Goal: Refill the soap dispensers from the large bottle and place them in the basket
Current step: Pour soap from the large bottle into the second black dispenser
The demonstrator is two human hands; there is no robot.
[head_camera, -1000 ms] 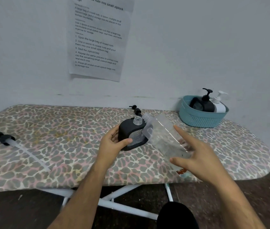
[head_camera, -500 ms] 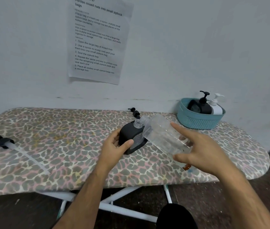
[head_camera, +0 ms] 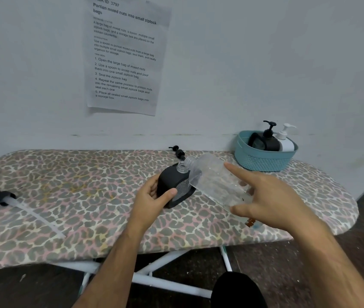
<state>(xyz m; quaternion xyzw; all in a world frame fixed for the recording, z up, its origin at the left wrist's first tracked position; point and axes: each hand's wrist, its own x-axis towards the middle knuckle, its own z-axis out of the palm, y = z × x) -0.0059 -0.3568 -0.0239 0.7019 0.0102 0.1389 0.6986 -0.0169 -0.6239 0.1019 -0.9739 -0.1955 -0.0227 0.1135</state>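
A black soap dispenser point(head_camera: 173, 180) with an open clear neck stands mid-board; my left hand point(head_camera: 152, 196) grips its near side. My right hand point(head_camera: 265, 203) holds the large clear bottle point(head_camera: 214, 181) tilted, its mouth right over the dispenser's neck. A teal basket point(head_camera: 263, 161) at the back right contains a black dispenser point(head_camera: 265, 141) and a white dispenser point(head_camera: 286, 142), both with pumps on. A small black pump head point(head_camera: 177, 152) lies just behind the open dispenser.
A long pump with a clear tube point(head_camera: 9, 201) lies on the left of the leopard-print ironing board point(head_camera: 65, 196). A printed sheet point(head_camera: 125, 54) hangs on the wall behind. White board legs point(head_camera: 165, 283) and dark floor show below.
The large bottle's mouth has stayed at the dispenser's neck, tilted a little lower. Both hands hold as before; the view has shifted slightly.
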